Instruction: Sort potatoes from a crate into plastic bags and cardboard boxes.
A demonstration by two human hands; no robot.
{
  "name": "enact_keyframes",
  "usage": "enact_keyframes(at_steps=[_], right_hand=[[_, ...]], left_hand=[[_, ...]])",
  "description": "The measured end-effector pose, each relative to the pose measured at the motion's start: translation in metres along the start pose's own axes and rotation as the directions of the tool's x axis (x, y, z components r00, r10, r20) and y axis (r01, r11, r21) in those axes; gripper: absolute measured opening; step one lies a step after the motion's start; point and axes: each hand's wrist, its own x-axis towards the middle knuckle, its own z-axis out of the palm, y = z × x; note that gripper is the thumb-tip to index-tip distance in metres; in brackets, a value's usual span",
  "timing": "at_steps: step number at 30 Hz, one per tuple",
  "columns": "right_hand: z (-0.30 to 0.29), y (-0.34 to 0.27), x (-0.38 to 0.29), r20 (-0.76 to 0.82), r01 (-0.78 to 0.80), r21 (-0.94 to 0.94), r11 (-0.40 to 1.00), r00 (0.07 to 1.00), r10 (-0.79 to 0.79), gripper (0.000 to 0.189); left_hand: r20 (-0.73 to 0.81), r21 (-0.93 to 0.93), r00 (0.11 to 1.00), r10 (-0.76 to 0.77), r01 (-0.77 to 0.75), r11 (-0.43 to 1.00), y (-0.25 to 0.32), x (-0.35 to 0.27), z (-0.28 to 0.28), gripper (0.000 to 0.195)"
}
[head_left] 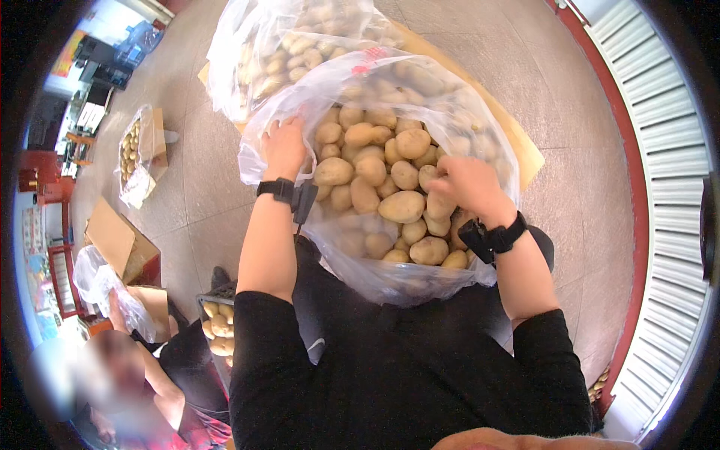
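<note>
A large clear plastic bag full of potatoes stands open between the person's knees. My left hand lies on the bag's left rim with its fingers spread over the crumpled plastic; whether it pinches the film is not clear. My right hand is at the right side of the opening, its fingers bent down against the potatoes, and the fingertips are partly hidden. Black straps with small devices are on both wrists. Behind the bag, a second clear bag of potatoes rests on flattened cardboard.
At the lower left a co-worker sits handling a plastic bag by a cardboard box. A crate of potatoes stands between us. Another potato bag in a carton is on the tiled floor, far left. A ribbed shutter runs along the right.
</note>
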Motion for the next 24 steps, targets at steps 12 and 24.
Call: enact_keyframes(at_steps=[12,24], right_hand=[[0.014,0.051,0.043,-0.244,-0.126,-0.048,0.991,0.963,0.111,0.025],[-0.020,0.038,0.030,-0.255,0.011,0.126,0.992,0.967,0.022,0.020]], left_hand=[[-0.233,-0.385,0.862,0.449,-0.506,0.772,0.087,-0.035,-0.015,0.020],[-0.109,-0.381,0.882,0.459,-0.463,0.800,0.072,-0.043,-0.017,0.023]])
